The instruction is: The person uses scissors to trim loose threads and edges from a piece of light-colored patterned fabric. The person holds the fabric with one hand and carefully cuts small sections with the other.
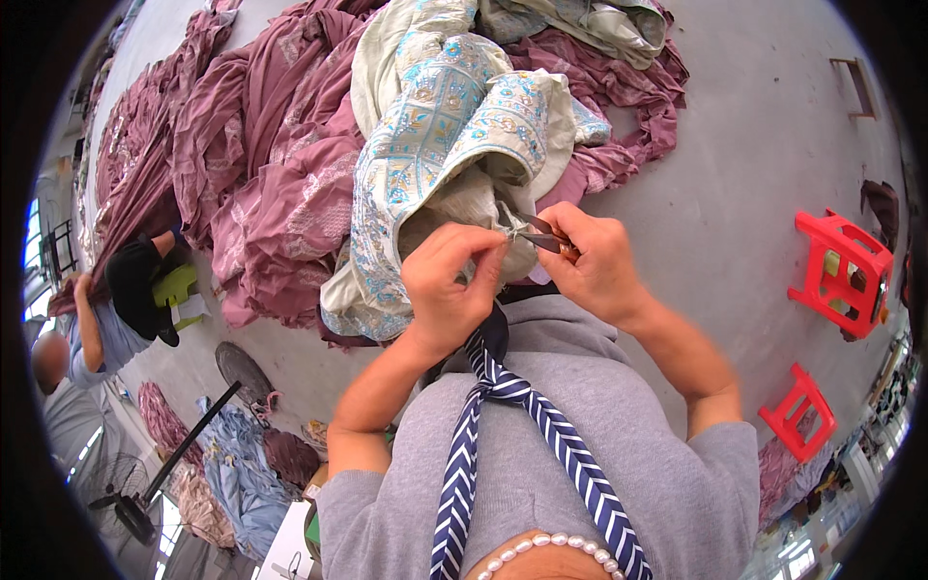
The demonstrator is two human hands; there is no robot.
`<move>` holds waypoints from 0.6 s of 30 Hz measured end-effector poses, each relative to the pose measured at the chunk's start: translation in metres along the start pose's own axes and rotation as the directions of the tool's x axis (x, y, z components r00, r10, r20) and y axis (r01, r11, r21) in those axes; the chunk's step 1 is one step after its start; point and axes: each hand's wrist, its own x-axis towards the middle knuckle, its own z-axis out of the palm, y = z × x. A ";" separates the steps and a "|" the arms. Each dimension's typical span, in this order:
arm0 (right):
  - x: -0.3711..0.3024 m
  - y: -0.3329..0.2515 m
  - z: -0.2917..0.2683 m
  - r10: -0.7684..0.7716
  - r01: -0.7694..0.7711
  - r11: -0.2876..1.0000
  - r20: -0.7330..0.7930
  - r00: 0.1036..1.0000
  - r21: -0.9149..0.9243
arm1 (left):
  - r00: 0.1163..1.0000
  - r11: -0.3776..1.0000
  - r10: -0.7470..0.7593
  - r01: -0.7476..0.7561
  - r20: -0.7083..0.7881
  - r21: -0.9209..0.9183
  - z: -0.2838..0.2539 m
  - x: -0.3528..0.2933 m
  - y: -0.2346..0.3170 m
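Observation:
A pale cloth with light-blue embroidery (440, 126) is bunched up in front of me. My left hand (447, 288) pinches its edge between thumb and fingers. My right hand (592, 263) grips a small pair of thread snips (536, 232), whose tips point at the pinched spot of cloth. The two hands are close together, almost touching.
A big heap of mauve patterned fabric (271, 145) covers the grey floor behind the cloth. Two red plastic stools (843, 275) stand at the right. At the left another person (106, 319) sits by a green stool. A floor fan (130, 503) and more fabric lie at lower left.

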 end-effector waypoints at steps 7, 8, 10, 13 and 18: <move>-0.006 0.004 0.005 0.110 -0.111 0.971 0.016 0.994 0.211 | 0.934 0.927 -0.328 0.347 0.144 -0.139 -0.003 0.005 0.007; -0.007 0.004 0.004 0.073 -0.074 0.979 0.009 0.997 0.192 | 0.929 0.928 -0.328 0.351 0.173 -0.127 -0.004 0.009 0.010; -0.009 0.006 0.004 -0.003 0.004 0.987 -0.001 1.000 0.158 | 0.907 0.931 -0.328 0.358 0.263 -0.075 -0.010 0.013 0.013; -0.009 0.006 0.005 -0.083 0.085 0.985 -0.019 0.996 0.151 | 0.880 0.937 -0.322 0.349 0.350 -0.017 -0.014 0.020 0.014; -0.011 0.005 0.005 0.050 -0.038 0.981 -0.057 0.997 0.192 | 0.981 0.997 0.005 -0.020 0.194 0.077 -0.004 0.015 0.005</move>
